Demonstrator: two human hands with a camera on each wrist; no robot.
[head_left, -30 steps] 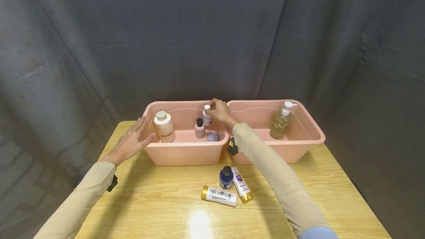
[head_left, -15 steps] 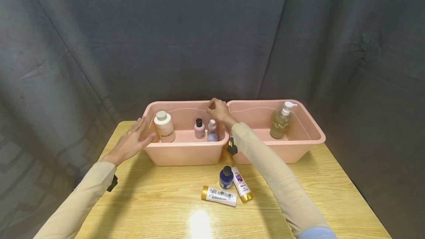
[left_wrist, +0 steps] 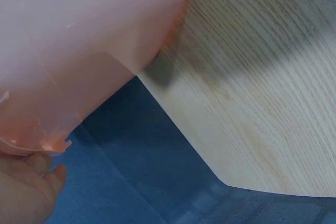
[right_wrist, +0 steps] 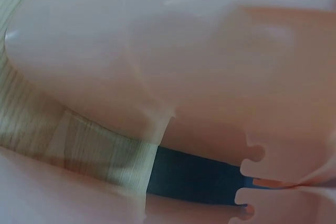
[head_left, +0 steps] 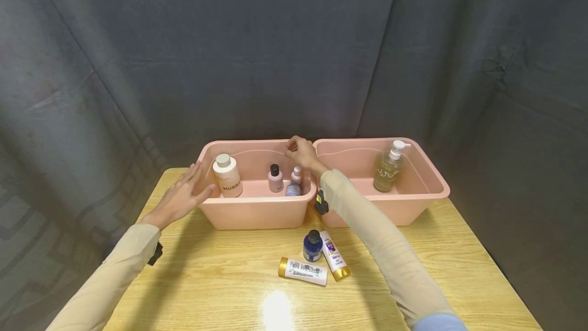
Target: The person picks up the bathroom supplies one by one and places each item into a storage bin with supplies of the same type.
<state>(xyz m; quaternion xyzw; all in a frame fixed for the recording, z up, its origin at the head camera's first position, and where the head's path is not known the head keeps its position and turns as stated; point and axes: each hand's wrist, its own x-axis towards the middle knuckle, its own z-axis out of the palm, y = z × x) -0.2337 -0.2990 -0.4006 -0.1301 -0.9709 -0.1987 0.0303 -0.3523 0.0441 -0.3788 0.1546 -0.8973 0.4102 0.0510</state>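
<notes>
My left hand (head_left: 181, 193) rests with fingers spread on the left rim of the left pink bin (head_left: 257, 214); in the left wrist view its fingertips (left_wrist: 55, 177) lie at the bin's edge. Over the back right corner of that bin is my right hand (head_left: 303, 153), fingers loosely bent with nothing in them. Below it a small white-capped bottle (head_left: 296, 175) leans among the contents, beside a bluish round container (head_left: 293, 190) and a black-capped pink bottle (head_left: 275, 180). A large white bottle (head_left: 227, 176) stands at the bin's left end. The right wrist view shows no hand.
A second pink bin (head_left: 381, 211) adjoins on the right, holding a pump bottle (head_left: 388, 171). On the wooden table (head_left: 206, 280) in front are a blue bottle (head_left: 313, 247) and two gold-capped tubes, one lying crosswise (head_left: 305, 272), one slanted (head_left: 334, 257). A grey curtain (head_left: 275, 55) hangs behind.
My right hand let go of the small white-capped bottle, which dropped into the left bin and came to lean by the bluish container. My left hand stayed in place.
</notes>
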